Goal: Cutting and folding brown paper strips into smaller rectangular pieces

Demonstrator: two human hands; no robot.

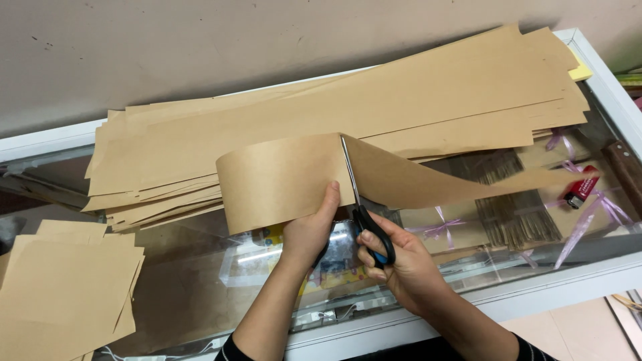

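While a long brown paper strip (pixel 294 177) is being held up above the middle of the glass-topped table (pixel 200 281), it is being cut across by black-handled scissors (pixel 361 207). The strip is being pinched at its near edge by the left hand (pixel 311 230), just left of the blades; the scissor loops are being gripped by the fingers of the right hand (pixel 401 264). The cut is judged nearly through, the blades reaching close to the far edge. Cut sheets (pixel 63 287) are lying stacked at the near left, while a large pile of uncut strips (pixel 348 113) is waiting at the far side. A red lighter (pixel 580 189) is lying at the right.
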